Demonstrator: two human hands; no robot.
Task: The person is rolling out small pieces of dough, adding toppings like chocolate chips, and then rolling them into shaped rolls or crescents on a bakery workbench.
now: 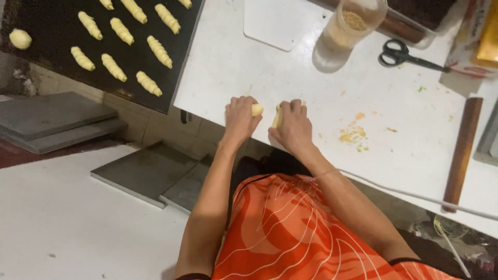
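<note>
White tabletop [290, 78] fills the upper right of the view, with pale floor and some grey slabs [52, 122] lower down towards nine o'clock. A person in an orange patterned apron [290, 233] stands at the near edge of the table with both arms stretched forward.

At the centre, the left hand [239, 118] rests on the tabletop with its fingers curled together around a small yellow piece of dough [257, 109], which pokes out on the thumb side. Just beside it, towards three o'clock, the right hand [293, 127] has its fingers bent down and closed over a second piece of dough [276, 117]; only a pale sliver shows at the thumb. The two hands are near each other but do not touch.

Up at eleven o'clock a dark baking tray [31, 15] overhangs the table's left edge and carries rows of rolled dough pieces [135, 41], plus one round ball [20, 39] apart at its far left.

At one o'clock stands a clear plastic jar [347, 26] with brownish crumbs inside, next to a white cutting board [277, 23]. Black-handled scissors [404, 56] lie towards two o'clock. A brown wooden rolling pin [461, 153] lies at three o'clock, well apart from the hands, and orange crumbs [354, 135] are scattered between it and the right hand. A white cable [415, 194] runs along the table's near edge.
</note>
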